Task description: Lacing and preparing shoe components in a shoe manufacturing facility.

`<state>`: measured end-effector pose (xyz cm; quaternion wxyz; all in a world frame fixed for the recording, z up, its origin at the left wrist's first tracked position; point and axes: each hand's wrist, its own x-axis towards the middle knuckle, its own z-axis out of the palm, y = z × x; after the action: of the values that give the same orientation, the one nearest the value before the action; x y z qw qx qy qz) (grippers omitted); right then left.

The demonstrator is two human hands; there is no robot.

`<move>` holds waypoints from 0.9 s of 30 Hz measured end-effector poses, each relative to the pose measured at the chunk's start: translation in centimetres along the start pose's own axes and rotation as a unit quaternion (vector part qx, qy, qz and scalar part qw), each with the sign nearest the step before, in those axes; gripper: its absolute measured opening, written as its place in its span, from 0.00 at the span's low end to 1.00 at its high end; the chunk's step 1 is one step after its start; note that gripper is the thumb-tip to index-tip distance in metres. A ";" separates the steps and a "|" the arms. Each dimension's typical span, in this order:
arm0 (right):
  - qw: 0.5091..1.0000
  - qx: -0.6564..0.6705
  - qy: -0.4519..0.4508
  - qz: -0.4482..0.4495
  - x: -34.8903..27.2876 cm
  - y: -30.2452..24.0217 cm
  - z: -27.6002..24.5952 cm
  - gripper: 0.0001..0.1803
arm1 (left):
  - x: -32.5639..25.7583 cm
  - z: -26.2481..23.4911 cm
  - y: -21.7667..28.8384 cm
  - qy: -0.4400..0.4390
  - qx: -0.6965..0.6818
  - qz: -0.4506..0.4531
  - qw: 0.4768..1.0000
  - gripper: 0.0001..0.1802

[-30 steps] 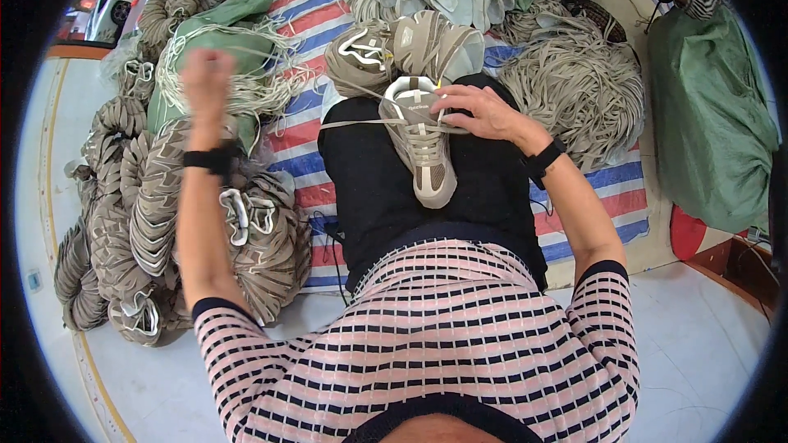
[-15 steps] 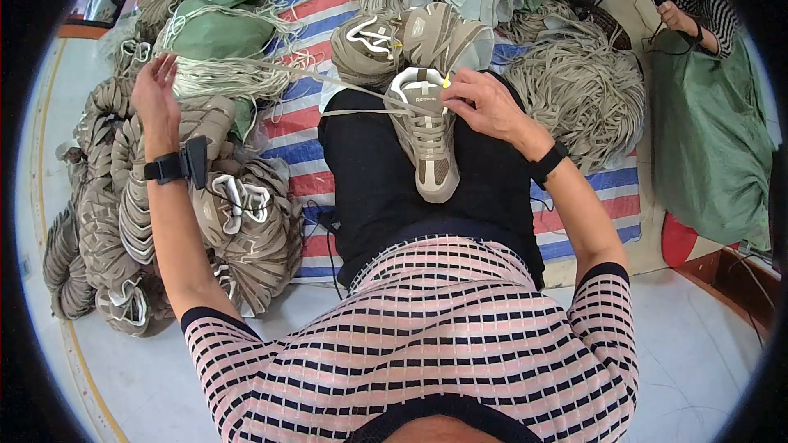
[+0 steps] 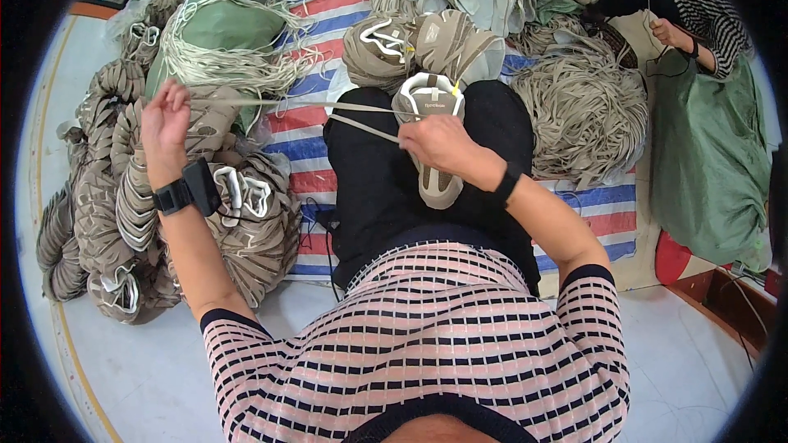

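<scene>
A beige and brown shoe upper (image 3: 430, 98) lies between my thighs, its rounded toe toward me and its white-lined collar facing away. My left hand (image 3: 167, 119) is raised at the left with curled fingers, gripping a beige shoelace (image 3: 304, 104) that stretches across to the upper. A second strand of lace runs below it toward my right hand (image 3: 443, 146). That hand lies over the lacing, its fingers closed on this strand, hiding the upper's middle. A small yellow tag (image 3: 456, 89) shows at the collar's right edge.
Bundled shoe uppers (image 3: 234, 254) are heaped at my left, below pale laces (image 3: 222, 66) on a green sack. More uppers (image 3: 377, 45) lie beyond my knees. At right are a tangled lace pile (image 3: 583, 115), a green bag (image 3: 710, 172) and another person's hand (image 3: 669, 33).
My right hand has moved from the collar's right side down and left over the lacing, onto the lower strand. My left hand sits slightly lower, its fingers more curled.
</scene>
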<state>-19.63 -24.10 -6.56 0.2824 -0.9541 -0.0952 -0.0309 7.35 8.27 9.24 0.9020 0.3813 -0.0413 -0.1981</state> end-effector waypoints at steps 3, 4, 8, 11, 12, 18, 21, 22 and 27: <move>0.950 0.286 -0.106 0.064 -2.8 -0.7 -4.0 0.07 | -1.2 -2.8 -2.2 0.134 0.069 -0.075 0.986 0.10; 0.874 0.437 -0.189 0.100 -3.7 -1.0 -5.8 0.08 | -2.3 -3.8 -2.8 0.146 0.118 -0.089 0.978 0.15; 0.794 0.591 -0.040 0.140 -11.2 1.0 -12.1 0.06 | -5.1 -5.2 -8.0 0.212 0.276 -0.093 0.933 0.20; 0.626 0.716 0.295 0.089 -17.1 4.7 -12.1 0.06 | -6.4 -6.2 -11.8 0.106 0.416 -0.123 0.895 0.14; 0.523 0.760 0.380 0.061 -18.2 5.4 -12.3 0.07 | -6.6 -5.8 -13.3 0.098 0.485 -0.123 0.860 0.11; 0.414 0.734 0.485 0.234 -25.3 12.1 -10.8 0.10 | -6.4 -2.2 -22.0 -0.070 0.630 -0.026 0.773 0.09; 0.384 0.718 0.497 0.301 -27.5 15.8 -7.7 0.12 | -5.8 1.0 -25.7 -0.224 0.627 0.192 0.721 0.07; 0.353 0.684 0.526 0.362 -27.1 16.1 -7.4 0.12 | -5.7 1.7 -26.5 -0.249 0.601 0.223 0.726 0.07; 0.225 0.720 0.576 0.315 -25.3 19.6 -6.9 0.10 | -7.4 2.1 -22.5 -0.245 0.489 -0.242 0.802 0.09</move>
<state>-40.55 -48.15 -14.06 0.8151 -0.0231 0.4191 -0.3992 -7.27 -4.48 -4.52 0.4789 0.7079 -0.2586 -0.4503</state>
